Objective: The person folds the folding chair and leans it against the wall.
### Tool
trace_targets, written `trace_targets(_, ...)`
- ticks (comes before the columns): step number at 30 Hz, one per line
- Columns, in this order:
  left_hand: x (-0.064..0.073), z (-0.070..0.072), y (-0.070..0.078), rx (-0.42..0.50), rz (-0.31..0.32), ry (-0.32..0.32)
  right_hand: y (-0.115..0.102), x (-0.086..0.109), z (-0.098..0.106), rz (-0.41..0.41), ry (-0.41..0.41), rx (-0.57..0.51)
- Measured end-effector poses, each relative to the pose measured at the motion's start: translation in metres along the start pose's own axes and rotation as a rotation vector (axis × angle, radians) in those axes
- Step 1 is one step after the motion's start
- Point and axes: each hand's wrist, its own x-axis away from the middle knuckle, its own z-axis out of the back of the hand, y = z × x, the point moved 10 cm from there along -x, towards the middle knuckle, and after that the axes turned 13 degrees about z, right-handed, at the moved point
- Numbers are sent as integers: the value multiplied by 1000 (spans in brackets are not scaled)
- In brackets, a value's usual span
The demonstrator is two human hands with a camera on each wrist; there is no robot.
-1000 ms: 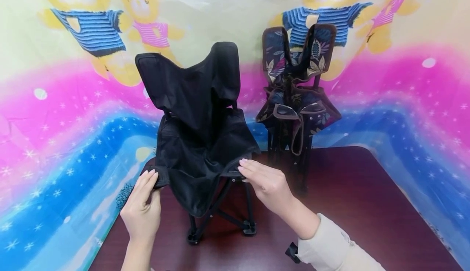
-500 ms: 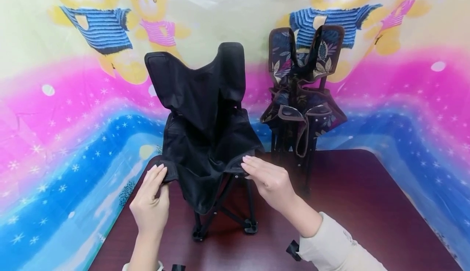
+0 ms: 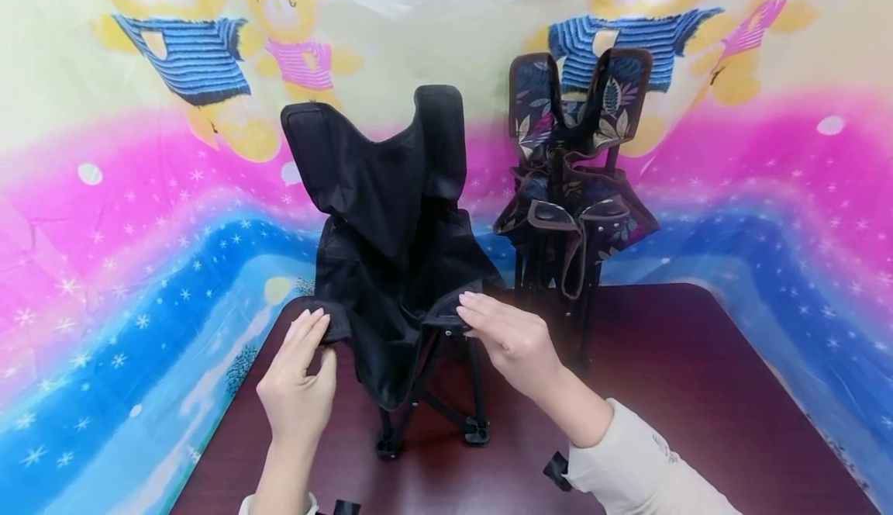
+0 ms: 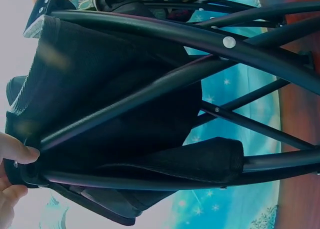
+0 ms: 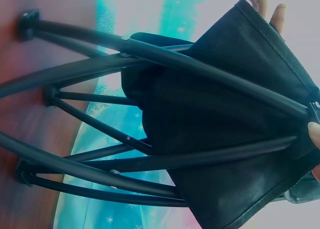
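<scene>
A small black folding chair (image 3: 377, 189) stands partly folded on the table, its fabric seat sagging between the two front corners. My left hand (image 3: 300, 383) pinches the front left seat corner, fingers on top and thumb below. At the front right corner my right hand (image 3: 512, 348) holds the edge the same way. The left wrist view shows my left thumb (image 4: 25, 151) pressed against the corner fitting, where frame tubes (image 4: 140, 26) meet. From beneath, the right wrist view shows the crossed legs (image 5: 205, 71) and my right thumb (image 5: 314, 134) at the other corner.
A second folding chair (image 3: 621, 112) with dark leaf-patterned fabric stands folded at the back right. Both chairs share a dark red-brown table (image 3: 663, 422). A bear-print cloth (image 3: 802, 189) hangs behind the table and along its sides.
My left hand has shifted right with its seat corner, bringing the two front corners closer together. The seat has narrowed and its fabric folds more deeply. The camera view has moved slightly.
</scene>
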Motion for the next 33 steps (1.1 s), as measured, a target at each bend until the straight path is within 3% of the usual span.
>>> trace_targets(14,-3,-8,8,3,-48,-77,3,-2,-1,1,-7,1)
trace_targets(33,-5,-14,20,35,-59,-70,8,-6,-3,6,-43,-8)
